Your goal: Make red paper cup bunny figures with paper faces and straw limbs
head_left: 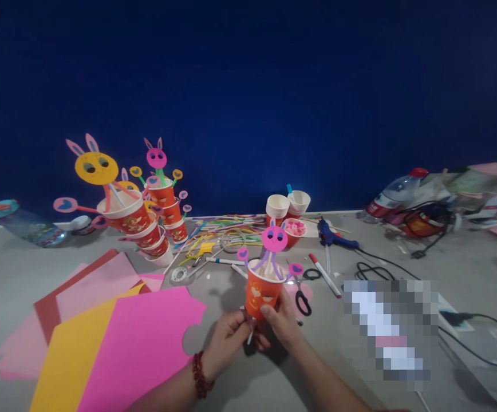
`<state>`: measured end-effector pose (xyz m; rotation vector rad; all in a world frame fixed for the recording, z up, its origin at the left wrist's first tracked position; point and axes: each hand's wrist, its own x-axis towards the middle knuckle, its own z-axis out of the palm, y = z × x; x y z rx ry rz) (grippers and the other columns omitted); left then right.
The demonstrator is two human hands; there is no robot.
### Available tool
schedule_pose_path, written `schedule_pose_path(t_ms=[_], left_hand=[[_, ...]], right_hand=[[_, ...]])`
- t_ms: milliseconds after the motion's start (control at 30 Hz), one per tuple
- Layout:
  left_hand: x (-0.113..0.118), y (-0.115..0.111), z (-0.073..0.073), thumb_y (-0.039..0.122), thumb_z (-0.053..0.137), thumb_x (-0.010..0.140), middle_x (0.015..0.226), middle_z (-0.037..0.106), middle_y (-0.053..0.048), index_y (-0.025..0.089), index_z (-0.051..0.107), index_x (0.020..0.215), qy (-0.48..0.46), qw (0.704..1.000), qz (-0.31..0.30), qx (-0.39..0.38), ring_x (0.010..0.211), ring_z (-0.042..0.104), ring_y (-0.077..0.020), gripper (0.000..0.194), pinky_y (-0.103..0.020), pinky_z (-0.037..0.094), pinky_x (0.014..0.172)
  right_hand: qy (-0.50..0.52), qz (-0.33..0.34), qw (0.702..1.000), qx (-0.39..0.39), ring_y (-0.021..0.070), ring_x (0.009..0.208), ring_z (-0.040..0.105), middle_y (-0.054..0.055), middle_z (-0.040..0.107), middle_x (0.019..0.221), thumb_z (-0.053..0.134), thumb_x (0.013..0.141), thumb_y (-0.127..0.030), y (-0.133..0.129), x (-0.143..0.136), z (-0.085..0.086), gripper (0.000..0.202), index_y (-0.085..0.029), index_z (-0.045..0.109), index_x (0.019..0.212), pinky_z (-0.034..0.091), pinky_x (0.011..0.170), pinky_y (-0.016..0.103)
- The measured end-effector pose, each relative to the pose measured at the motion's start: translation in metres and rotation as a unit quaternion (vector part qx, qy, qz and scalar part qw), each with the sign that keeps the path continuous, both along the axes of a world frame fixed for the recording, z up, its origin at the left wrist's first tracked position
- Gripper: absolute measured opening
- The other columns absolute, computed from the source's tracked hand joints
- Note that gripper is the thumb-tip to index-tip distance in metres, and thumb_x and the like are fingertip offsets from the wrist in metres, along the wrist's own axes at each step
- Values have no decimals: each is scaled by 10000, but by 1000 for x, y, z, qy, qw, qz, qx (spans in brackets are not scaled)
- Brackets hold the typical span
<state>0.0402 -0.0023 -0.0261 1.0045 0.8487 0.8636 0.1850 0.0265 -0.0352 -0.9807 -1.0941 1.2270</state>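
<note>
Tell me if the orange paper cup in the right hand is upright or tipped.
Upright: the orange paper cup, in the right hand, has its rim on top, with a pink paper face above it.

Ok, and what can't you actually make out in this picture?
All in the head view:
- Whatever lies under the pixelated patch at right: masked.
- The white stick's upper end: hidden around the left hand and held cup.
- The held cup's underside: turned away from the camera.
- The yellow sheet's near end: cut off by the bottom edge.
- Small print on the bottle label: blurred, too small.
</note>
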Motion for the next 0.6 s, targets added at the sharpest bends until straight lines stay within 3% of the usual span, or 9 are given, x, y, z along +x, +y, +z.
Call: schedule_pose_path(t_ms=[133,400,600], left_hand=[[1,-1,-2,589,649,856,630,729,-67,154,719,743,-11,1000,-7,7,578,659,-184,455,-295,511,634],[0,-3,-6,625,660,818,545,705,-69,156,635,695,-18,1000,0,-22,470,608,-153,486,-267,488,548],[0,0,0,609,655,833,589,722,-73,158,684,702,-20,1000,2,6,515,630,-168,470,-279,496,581]], right_hand=[[8,14,999,-33,161,518,562,27,655,730,809,673,-633,-1,0,3,624,-225,625,1108,505,441,278],[-2,-7,1000,-18,205,669,641,53,692,815,829,636,-645,3,0,2,758,-198,604,1206,562,628,329],[5,8,1000,-15,182,599,592,40,675,787,816,671,-629,1,1,1,641,-211,624,1118,522,544,304]])
